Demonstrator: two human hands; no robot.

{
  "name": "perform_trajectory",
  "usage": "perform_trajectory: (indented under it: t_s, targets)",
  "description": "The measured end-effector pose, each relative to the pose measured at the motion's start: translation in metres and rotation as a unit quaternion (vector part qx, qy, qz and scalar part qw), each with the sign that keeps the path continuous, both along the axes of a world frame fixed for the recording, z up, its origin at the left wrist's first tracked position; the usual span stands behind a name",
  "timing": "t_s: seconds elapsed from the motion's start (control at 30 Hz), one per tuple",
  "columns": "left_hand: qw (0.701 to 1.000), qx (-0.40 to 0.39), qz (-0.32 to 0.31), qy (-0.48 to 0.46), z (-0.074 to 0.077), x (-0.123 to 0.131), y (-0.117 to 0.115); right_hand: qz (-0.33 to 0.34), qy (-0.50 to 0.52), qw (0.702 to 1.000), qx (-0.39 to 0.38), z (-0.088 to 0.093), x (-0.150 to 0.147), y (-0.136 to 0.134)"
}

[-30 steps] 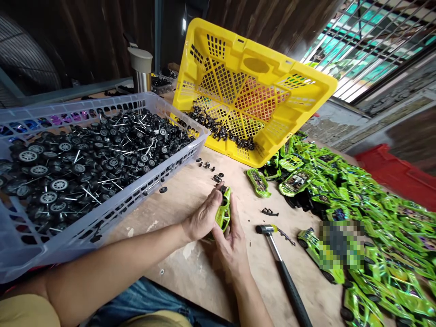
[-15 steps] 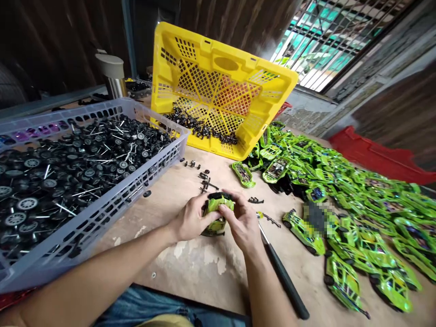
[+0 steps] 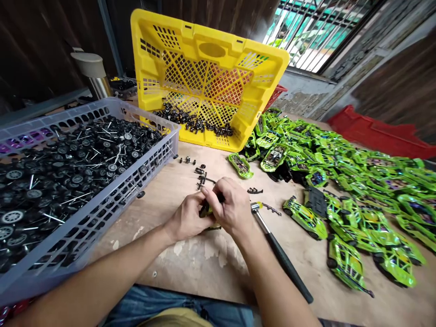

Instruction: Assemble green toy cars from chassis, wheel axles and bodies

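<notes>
In the near middle of the table (image 3: 194, 281), the left hand (image 3: 189, 218) grips a toy car (image 3: 205, 211), apparently green, though fingers hide most of it; the right hand (image 3: 233, 206) is curled closed over its right side. Just right lies a hammer (image 3: 284, 261), farther right heaped green car bodies (image 3: 344, 156); left, a wheel-filled crate (image 3: 34, 278).

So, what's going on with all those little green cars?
A person's left hand and right hand are together around a small green-and-black toy piece, mostly hidden between them. A black-handled hammer lies to their right, where shiny green plastic toy cars are heaped. On the left, a translucent plastic crate holds black toy wheels; behind, a yellow plastic crate stands tilted.
</notes>
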State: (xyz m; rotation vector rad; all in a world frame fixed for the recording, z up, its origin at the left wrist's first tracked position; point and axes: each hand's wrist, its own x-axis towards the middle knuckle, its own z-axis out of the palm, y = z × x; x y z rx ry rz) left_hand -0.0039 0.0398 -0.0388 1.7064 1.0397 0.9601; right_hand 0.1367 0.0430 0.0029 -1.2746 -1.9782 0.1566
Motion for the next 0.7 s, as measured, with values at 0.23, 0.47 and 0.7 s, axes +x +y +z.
perform_trajectory:
  t_s: [0.23, 0.47, 0.7]
  targets:
    - [0.997, 0.077, 0.017, 0.007, -0.001, -0.002, 0.0, 0.006, -0.206, 0.978, 0.007, 0.011, -0.022, 0.013]
    - [0.995, 0.08, 0.062, -0.01, -0.001, -0.001, 0.002, 0.018, -0.102, 0.994, -0.026, 0.006, -0.023, 0.025]
    - [0.998, 0.041, 0.042, -0.037, -0.002, 0.001, 0.001, -0.101, 0.274, 0.954, -0.068, -0.018, -0.007, 0.024]
